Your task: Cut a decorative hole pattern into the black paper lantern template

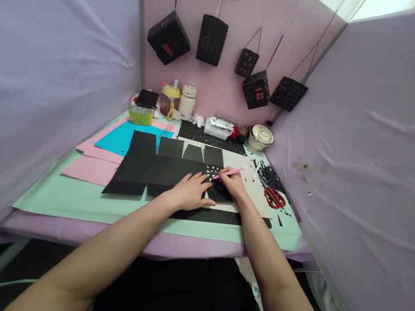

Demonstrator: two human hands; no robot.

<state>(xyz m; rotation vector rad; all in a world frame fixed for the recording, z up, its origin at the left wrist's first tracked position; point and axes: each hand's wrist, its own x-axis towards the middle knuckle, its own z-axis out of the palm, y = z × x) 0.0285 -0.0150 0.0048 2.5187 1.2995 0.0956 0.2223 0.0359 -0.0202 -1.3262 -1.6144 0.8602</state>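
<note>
A black card sheet [162,172] with slits and flaps along its edges lies across the table, its right part over a white board [251,198]. Near its right end is a cluster of small cut-out triangles [212,169], pale where the board shows through. My left hand [190,191] rests flat on the card with fingers spread, just left of and below the cut-outs. In my right hand [231,183] a slim pink pen-shaped craft knife [234,171] is pinched, its tip slanting down toward the cut-outs. The blade itself is too small to make out.
Red-handled scissors [274,198] and black paper scraps [271,177] lie to the right. Pink sheets [92,169] and a blue sheet [117,137] lie left. Behind stand a tape roll [141,116], a jar [187,105] and a bowl [260,138]. Black paper lanterns [212,40] hang above.
</note>
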